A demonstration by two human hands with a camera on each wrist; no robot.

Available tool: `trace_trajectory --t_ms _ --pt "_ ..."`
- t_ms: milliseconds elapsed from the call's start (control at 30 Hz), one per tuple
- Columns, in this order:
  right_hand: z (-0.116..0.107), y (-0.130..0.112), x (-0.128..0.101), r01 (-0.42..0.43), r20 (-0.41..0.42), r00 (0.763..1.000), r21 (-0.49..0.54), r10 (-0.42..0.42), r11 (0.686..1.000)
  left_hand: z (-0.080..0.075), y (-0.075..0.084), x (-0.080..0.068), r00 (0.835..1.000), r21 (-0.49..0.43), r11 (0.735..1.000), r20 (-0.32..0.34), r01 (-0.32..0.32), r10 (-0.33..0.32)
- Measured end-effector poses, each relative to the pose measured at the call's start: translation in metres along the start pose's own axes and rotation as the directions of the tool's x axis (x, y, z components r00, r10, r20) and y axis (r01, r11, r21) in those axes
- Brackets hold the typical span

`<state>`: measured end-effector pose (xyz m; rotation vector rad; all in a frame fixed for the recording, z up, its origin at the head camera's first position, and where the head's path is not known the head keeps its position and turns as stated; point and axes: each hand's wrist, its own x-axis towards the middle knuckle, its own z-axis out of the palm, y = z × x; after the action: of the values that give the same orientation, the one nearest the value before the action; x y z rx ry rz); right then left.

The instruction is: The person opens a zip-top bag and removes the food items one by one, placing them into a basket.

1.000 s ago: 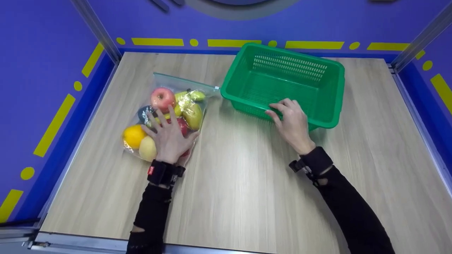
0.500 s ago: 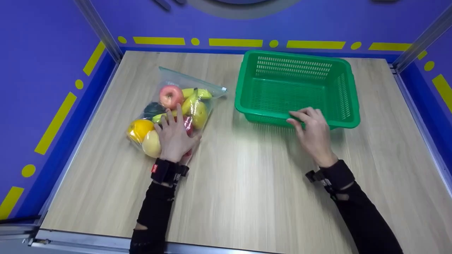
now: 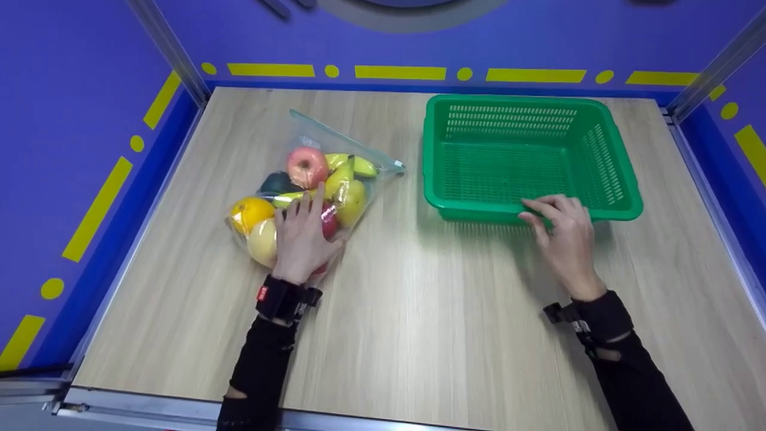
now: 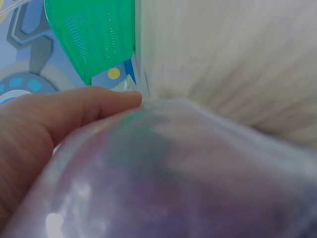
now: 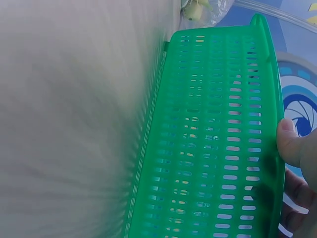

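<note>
A clear zip bag (image 3: 339,179) of fruit lies on the left of the wooden table (image 3: 419,311). Inside it are a red apple (image 3: 306,167), an orange (image 3: 249,214) and yellow bananas (image 3: 354,167). My left hand (image 3: 304,234) rests flat on the bag with its fingers spread. The left wrist view shows its thumb (image 4: 69,111) against the bag's plastic (image 4: 188,183). An empty green plastic basket (image 3: 479,211) stands at the back right. My right hand (image 3: 564,233) grips its near rim, thumb (image 5: 291,144) on the rim of the basket (image 5: 213,129).
Blue walls with yellow markings (image 3: 96,209) and metal rails close in the table on three sides. Bare wood lies between the bag and the basket and across the front of the table.
The right hand has slid the basket to the right and turned it square to the table. The bag under the left hand has shifted a little right.
</note>
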<state>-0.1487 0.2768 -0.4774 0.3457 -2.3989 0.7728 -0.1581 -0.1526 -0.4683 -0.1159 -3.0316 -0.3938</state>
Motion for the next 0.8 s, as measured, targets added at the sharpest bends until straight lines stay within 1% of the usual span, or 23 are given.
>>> trace_trajectory --t_ms 133,367,567,700,800 --pt "-0.007 0.004 -0.006 0.001 -0.015 1.000 0.003 -0.001 1.000 0.001 0.004 -0.005 0.999 -0.010 0.999 -0.012 -0.053 0.053" --pt "-0.018 0.009 -0.014 0.004 -0.045 0.999 0.019 -0.003 1.000 0.003 0.011 -0.015 0.995 -0.013 0.995 -0.002 -0.102 0.102" --pt "-0.029 0.017 -0.022 0.012 -0.057 0.998 0.017 -0.011 1.000 0.005 0.014 -0.023 0.984 0.016 0.985 -0.041 -0.173 0.174" --pt "-0.035 0.021 -0.026 0.007 -0.031 0.999 0.013 -0.006 1.000 0.004 0.017 -0.029 0.979 0.019 0.980 -0.043 -0.199 0.200" --pt "-0.037 0.021 -0.028 -0.008 -0.026 1.000 0.035 0.009 0.999 0.003 0.018 -0.033 0.976 0.004 0.977 -0.042 -0.213 0.213"
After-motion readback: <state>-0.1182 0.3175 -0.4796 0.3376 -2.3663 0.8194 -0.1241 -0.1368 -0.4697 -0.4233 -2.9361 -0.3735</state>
